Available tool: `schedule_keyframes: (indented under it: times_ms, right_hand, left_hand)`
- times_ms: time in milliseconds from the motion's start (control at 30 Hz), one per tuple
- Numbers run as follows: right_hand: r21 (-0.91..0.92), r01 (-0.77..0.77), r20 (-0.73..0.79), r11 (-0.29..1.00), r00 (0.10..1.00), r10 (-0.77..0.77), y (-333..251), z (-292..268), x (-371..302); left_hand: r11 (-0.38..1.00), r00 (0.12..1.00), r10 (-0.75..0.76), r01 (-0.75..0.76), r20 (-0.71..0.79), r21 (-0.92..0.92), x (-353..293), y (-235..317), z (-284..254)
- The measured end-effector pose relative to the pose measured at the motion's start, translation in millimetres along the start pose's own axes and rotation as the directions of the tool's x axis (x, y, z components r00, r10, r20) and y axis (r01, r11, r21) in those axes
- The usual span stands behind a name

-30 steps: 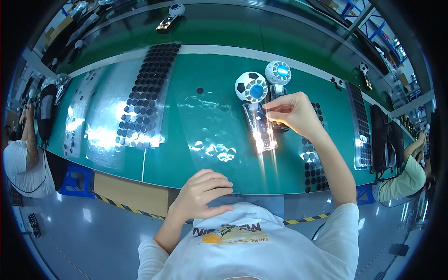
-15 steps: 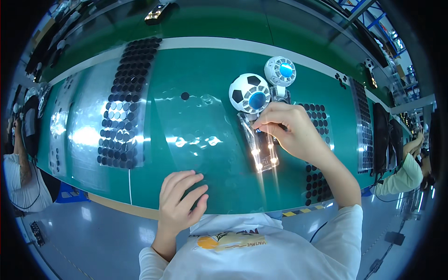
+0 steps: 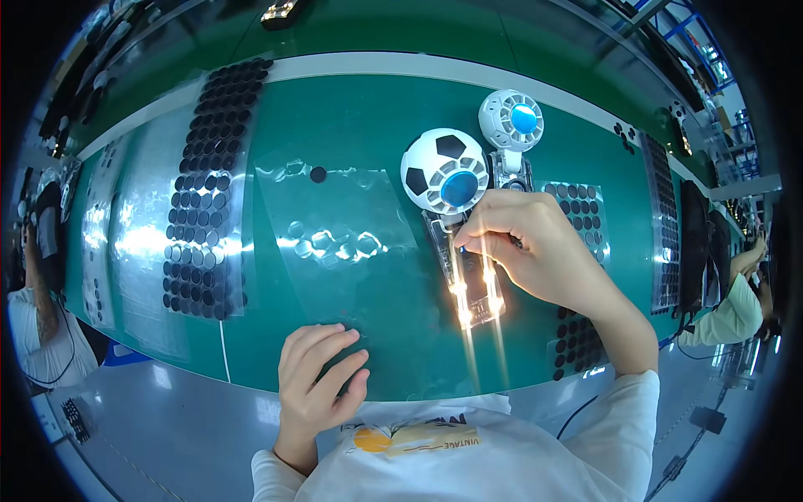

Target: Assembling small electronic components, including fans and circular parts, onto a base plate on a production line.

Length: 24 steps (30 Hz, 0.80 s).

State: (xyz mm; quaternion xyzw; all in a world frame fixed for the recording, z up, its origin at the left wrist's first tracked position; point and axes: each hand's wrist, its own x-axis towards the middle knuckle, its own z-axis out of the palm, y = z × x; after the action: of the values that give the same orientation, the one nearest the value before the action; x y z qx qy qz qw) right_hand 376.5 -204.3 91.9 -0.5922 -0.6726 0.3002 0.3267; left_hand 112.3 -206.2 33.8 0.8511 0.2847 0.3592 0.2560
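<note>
My right hand [image 3: 535, 247] has its thumb and index finger pinched together over a clear-bodied device [image 3: 481, 311] with several glowing lights; what sits between the fingertips, if anything, is hidden. The device's head is a white-and-black football-patterned ball [image 3: 443, 171] with a ribbed ring and a blue disc. Just behind it and to the right lies a similar unit with a plain white round head [image 3: 511, 120], partly covered by my hand. My left hand [image 3: 319, 376] hovers near the table's front edge, fingers loosely bent and apart, holding nothing.
A clear sheet [image 3: 335, 201] lies mid-table with one black disc [image 3: 318, 174] near its top. Sheets of black round pads [image 3: 196, 201] lie to the left, and more black pads [image 3: 577, 205] to the right. Other people [image 3: 50, 335] work at both sides.
The view has shifted slightly. My right hand keeps its pinch at the lit device, and my left hand stays nearly in the same place and pose.
</note>
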Motion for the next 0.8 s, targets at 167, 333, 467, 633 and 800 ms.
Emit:
schedule_keyframes:
  times_ms: [167, 333, 467, 633, 800]
  right_hand:
    - [0.021, -0.018, 0.006, 1.0, 1.0, 0.018, 1, 0, 0]
    - [-0.069, 0.068, -0.016, 0.995, 0.997, -0.069, 0, 2, -1]
    - [-0.15, 0.07, -0.038, 0.986, 0.996, -0.077, -4, 5, -8]
    - [-0.194, 0.055, -0.144, 0.979, 0.986, -0.083, -6, 13, -11]
    - [-0.245, 0.077, -0.087, 0.966, 0.991, -0.101, -7, 9, -9]
  left_hand:
    - [1.0, 1.0, -0.004, 0.004, 0.003, 0.006, 2, 0, 0]
    - [1.0, 1.0, -0.009, 0.009, 0.001, 0.001, 2, 0, 1]
    - [1.0, 1.0, -0.009, 0.009, 0.0, 0.0, 2, 0, 0]
    - [1.0, 1.0, -0.006, 0.006, -0.005, -0.005, 2, 0, 0]
    - [1.0, 1.0, 0.001, -0.001, -0.005, -0.01, 2, 0, -1]
